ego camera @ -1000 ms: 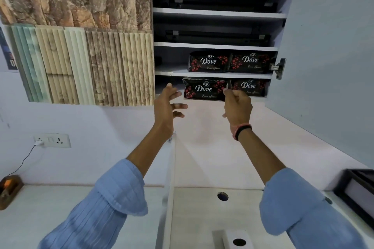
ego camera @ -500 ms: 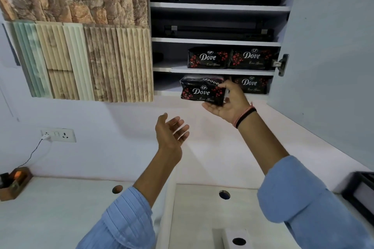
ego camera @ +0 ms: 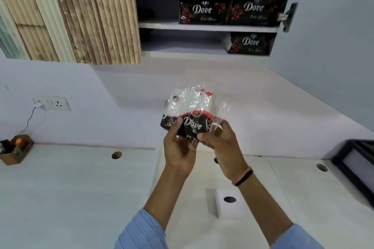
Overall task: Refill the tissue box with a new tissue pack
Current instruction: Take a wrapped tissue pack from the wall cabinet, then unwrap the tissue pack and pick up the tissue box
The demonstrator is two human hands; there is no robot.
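Tissue pack (ego camera: 190, 111) upright between both hands' grip — left hand (ego camera: 179, 145); right hand (ego camera: 220, 143).

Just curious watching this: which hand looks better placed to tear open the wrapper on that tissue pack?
Probably the right hand: its fingertips pinch the loose clear wrapper at the tissue pack's edge, while the left hand grips the body, steadying it.

The tissue pack (ego camera: 190, 115), sitting at the centre of the view, is showing "Dove" in white script on its black band, with a small "CP" badge on the clear wrap at its ten o'clock corner. Toward one o'clock, three shelf packs are reading "Dove" under a "CP" crest: the left pack (ego camera: 203, 10), the right pack (ego camera: 255, 9) and the lower pack (ego camera: 250, 43). The smaller script beneath is staying unreadable.
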